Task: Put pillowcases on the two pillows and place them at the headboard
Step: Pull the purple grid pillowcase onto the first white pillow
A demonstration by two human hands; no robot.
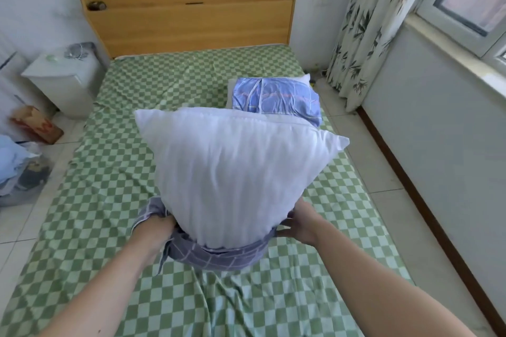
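Hands first: the left hand (157,227) sits low and left of centre, fingers curled into the bunched rim of the grey checked pillowcase (216,256), gripping it at the pillow's lower left corner. The right hand (297,224), low and right of centre, holds the opposite side of that rim; its fingers wrap round the cloth where it meets the pillow, though the tips are hidden behind the fabric.

Between them stands the white pillow (235,169), upright in the middle of the frame, its lower end sunk a little way into the pillowcase, most of its body bare. The case lies gathered in a thick ring about the base, resting on the green checked bed (109,200).

Further up and right of centre, a second pillow (304,80) lies flat near the bed's right edge with a folded blue pillowcase (273,98) on top of it, not yet dressed. The wooden headboard (191,19) runs across the top of the frame, and the strip of bed in front of it holds no pillow. A white nightstand (63,76) stands at upper left; a leaf-print curtain (367,22) hangs at upper right.

The step in hand looks to be an early stage of sheathing the first pillow. The next move likely calls for drawing both sides of the rim upward evenly, so the ring unrolls along the pillow without snagging on its corners.
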